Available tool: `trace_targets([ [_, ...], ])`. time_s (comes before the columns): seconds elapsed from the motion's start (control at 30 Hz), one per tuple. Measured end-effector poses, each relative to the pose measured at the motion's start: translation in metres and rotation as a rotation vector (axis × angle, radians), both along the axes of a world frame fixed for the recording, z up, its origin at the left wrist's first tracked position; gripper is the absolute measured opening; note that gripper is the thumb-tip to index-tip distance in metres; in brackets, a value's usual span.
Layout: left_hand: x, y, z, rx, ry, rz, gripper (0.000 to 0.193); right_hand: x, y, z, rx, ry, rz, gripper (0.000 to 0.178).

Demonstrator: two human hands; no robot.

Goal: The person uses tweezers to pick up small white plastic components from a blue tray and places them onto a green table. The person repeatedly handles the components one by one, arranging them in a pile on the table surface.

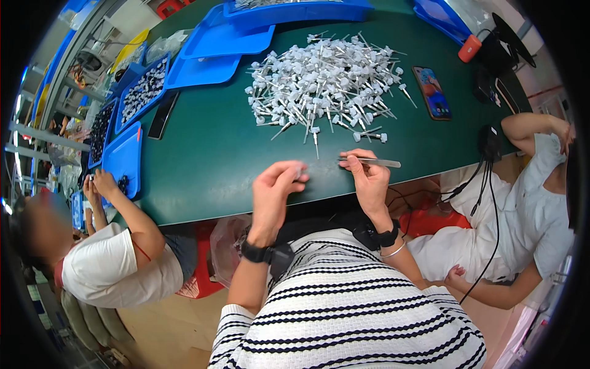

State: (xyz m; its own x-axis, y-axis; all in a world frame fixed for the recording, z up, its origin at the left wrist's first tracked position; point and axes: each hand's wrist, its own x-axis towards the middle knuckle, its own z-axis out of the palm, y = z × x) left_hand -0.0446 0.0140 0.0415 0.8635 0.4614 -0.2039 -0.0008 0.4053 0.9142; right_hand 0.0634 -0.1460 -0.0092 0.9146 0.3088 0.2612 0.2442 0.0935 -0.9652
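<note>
A large heap of white spray-pump heads with thin tubes [326, 83] covers the middle of the green table [203, 154]. One loose pump head [315, 131] lies apart at the heap's near edge, its tube pointing towards me. My left hand [275, 187] is above the near table edge, thumb and fingers pinched on a small whitish part that is mostly hidden and blurred. To its right, my right hand [367, 178] grips metal tweezers [384, 162] between thumb and fingers. The tweezers lie nearly level, with one end beyond the hand to the right.
Blue trays [230, 42] stand at the back left, one holding small white-and-dark parts [144, 89]. Phones [432, 92] [163, 115] flank the heap. Black cables [490, 147] hang over the right edge. A person [117, 264] works at left; another [528, 184] sits at right.
</note>
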Motion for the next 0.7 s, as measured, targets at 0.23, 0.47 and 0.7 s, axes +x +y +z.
trace_targets([
  [0.23, -0.158, 0.037, 0.032, 0.416, 0.562, -0.015, 0.013, -0.001, -0.003, 0.000, 0.047, 0.048, 0.030, 0.018],
  [0.47, -0.078, 0.016, 0.043, 0.745, 0.356, 0.163, 0.010, 0.002, -0.007, 0.000, 0.007, 0.005, 0.031, 0.017],
  [0.7, 0.083, 0.001, -0.012, 1.501, 0.357, -0.005, 0.024, -0.004, 0.000, 0.006, 0.032, 0.073, 0.021, 0.011],
])
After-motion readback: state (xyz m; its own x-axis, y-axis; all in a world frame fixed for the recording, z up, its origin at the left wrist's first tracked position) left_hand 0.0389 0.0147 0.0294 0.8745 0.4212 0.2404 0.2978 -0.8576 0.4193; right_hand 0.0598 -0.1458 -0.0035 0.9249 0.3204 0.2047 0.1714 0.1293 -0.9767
